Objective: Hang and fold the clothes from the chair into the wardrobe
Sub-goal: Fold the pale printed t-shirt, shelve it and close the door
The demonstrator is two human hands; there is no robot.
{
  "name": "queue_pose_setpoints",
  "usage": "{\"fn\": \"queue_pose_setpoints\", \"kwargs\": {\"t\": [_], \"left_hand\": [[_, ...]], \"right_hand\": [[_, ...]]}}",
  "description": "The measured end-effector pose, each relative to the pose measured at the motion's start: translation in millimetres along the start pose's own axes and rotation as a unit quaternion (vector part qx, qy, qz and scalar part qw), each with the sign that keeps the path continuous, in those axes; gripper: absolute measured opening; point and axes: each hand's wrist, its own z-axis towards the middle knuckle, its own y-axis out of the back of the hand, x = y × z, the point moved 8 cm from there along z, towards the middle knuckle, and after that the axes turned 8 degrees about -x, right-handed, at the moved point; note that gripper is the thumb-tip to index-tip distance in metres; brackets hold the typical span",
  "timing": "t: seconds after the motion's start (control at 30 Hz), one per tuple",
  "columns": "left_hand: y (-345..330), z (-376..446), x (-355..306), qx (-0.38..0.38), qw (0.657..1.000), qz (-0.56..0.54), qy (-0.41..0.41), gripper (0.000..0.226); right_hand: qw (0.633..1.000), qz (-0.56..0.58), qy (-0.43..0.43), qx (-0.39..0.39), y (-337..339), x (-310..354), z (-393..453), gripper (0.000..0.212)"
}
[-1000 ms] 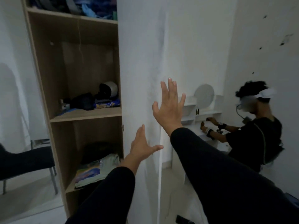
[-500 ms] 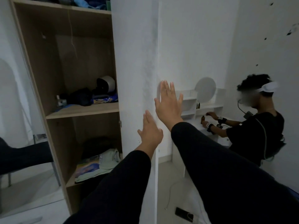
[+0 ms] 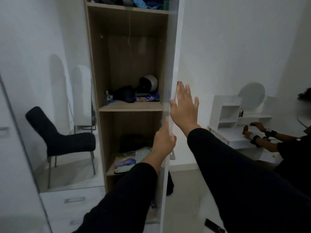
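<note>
At the wardrobe's open right side, both hands are on the door (image 3: pixel 170 64), which shows edge-on as a thin white strip running top to bottom. Left hand (image 3: pixel 164 142) sits on the inner face near the door's front edge, fingers together and lightly curled, thumb on the edge; can't tell if it truly pinches the panel. Right hand (image 3: pixel 184 108) is flat and spread wide, fingers (image 3: pixel 180 89) straight up, palm toward the outer face, gripping nothing; contact looks likely but is not certain. Judgement: one hand each side is for steering the door's swing, probably shutting it or steadying it.

Wardrobe (image 3: pixel 127 64) interior: top shelf packed with mixed fabric at the frame's upper edge. Middle shelf (image 3: pixel 131 106) carries a dark bundle, a white-and-black rounded item and a blue packet toward its right end. Lower shelf holds folded clothes (image 3: pixel 129 158), a light printed piece with something dark behind, lying just left of and below the left hand, not touched by any finger. No hanging rail visible.

Black chair (image 3: pixel 58 140) stands well left of the wardrobe, by the wall; its seat looks bare, so judgement is that the clothes are mostly put away. Neither hand holds a garment.

Far right, another person's hands work at a white dresser (image 3: pixel 225 115). Dark flat object on the floor bottom right, unclear what.
</note>
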Motion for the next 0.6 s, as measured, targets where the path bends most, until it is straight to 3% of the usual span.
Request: {"fn": "queue_pose_setpoints", "kwargs": {"t": [0.2, 0.37, 0.6], "left_hand": [[94.1, 10.6, 51.2, -0.028, 0.999, 0.018, 0.003, 0.070], [157.3, 29.6, 83.2, -0.069, 0.997, 0.008, -0.016, 0.086], [188.9, 76.2, 132.7, -0.088, 0.990, 0.110, -0.031, 0.098]], "right_hand": [[0.999, -0.013, 0.032, 0.023, -39.0, 89.7, 1.0, 0.061], [0.996, -0.043, 0.063, 0.054, -77.9, 142.1, 3.6, 0.061], [0.994, -0.050, 0.061, 0.077, -153.1, 168.1, 30.8, 0.075]]}}
